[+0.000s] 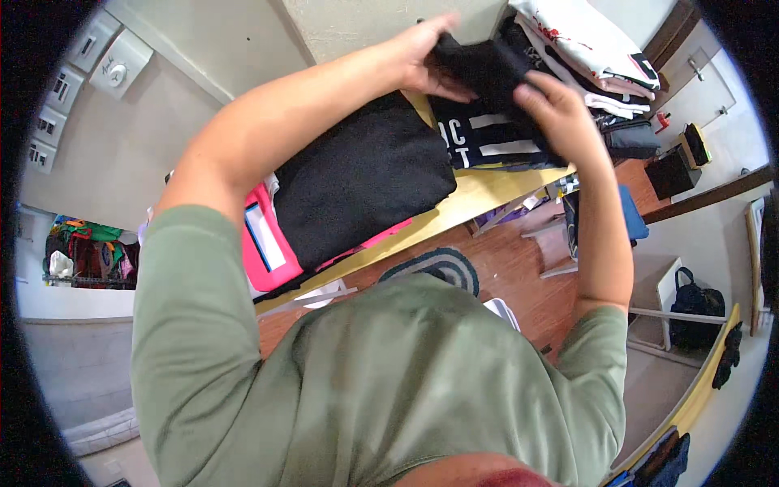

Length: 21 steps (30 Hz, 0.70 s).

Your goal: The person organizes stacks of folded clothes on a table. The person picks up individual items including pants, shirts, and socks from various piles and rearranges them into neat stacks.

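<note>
Near the top middle, a black folded garment [487, 69] is held up between my two hands. My left hand [430, 63] grips its left end, fingers and thumb on either side of the cloth, slightly blurred. At its right end my right hand [560, 109] is closed on the fabric. Directly beneath lies a dark shirt [495, 134] with white lettering and stripes, on the yellow table [479, 195]. Just left of it, under my left forearm, sits a large folded black cloth [361, 174]. The exact kind of the held garment cannot be made out.
A stack of folded clothes [584, 49], white on top, stands right of my hands. A pink item [264, 243] pokes out at the table's left end. Beyond the table are an oval rug [434, 264], a black bag [695, 304] and a dark box [672, 172].
</note>
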{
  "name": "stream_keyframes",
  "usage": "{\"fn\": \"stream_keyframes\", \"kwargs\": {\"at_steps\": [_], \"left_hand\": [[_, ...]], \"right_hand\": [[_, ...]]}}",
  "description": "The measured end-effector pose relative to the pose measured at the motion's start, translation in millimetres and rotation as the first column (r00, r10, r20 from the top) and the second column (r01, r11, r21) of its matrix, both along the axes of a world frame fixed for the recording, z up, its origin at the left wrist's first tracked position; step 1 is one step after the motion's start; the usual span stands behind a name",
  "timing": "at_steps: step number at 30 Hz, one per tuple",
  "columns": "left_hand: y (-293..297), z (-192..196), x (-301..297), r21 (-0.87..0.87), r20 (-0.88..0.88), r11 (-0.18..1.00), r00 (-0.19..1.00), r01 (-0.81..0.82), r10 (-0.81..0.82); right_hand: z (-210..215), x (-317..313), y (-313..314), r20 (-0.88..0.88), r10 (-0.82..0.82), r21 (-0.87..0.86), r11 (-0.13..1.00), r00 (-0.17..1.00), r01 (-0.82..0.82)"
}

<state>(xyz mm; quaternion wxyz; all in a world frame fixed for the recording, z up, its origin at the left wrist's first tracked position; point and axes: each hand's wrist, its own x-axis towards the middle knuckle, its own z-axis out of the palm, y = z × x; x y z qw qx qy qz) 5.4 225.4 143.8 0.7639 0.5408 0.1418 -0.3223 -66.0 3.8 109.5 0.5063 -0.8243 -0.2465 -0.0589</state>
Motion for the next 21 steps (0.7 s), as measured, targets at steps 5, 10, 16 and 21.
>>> {"fn": "stream_keyframes", "kwargs": {"at_steps": [5, 10, 16, 21], "left_hand": [[-19.4, -7.1, 18.5, 0.011, 0.331, 1.0, 0.944, -0.014, 0.009], [53.7, 67.8, -1.5, -0.094, 0.651, 0.949, 0.74, 0.3, -0.17], [246.0, 153.2, -80.1, 0.162, 0.983, 0.984, 0.099, -0.076, -0.154], [400.7, 161.9, -229.2, -0.043, 0.964, 0.972, 0.246, -0.232, 0.102]], "right_hand": [[9.4, -41.7, 0.3, -0.019, 0.061, 0.059, 0.996, 0.998, -0.06], [40.8, -11.8, 11.5, -0.26, -0.26, 0.639, 0.676, 0.93, 0.367], [111.0, -10.6, 150.9, -0.088, 0.731, 0.801, 0.455, 0.677, -0.388], [142.6, -36.7, 284.1, -0.005, 0.576, 0.817, 0.473, 0.818, -0.328]]}}
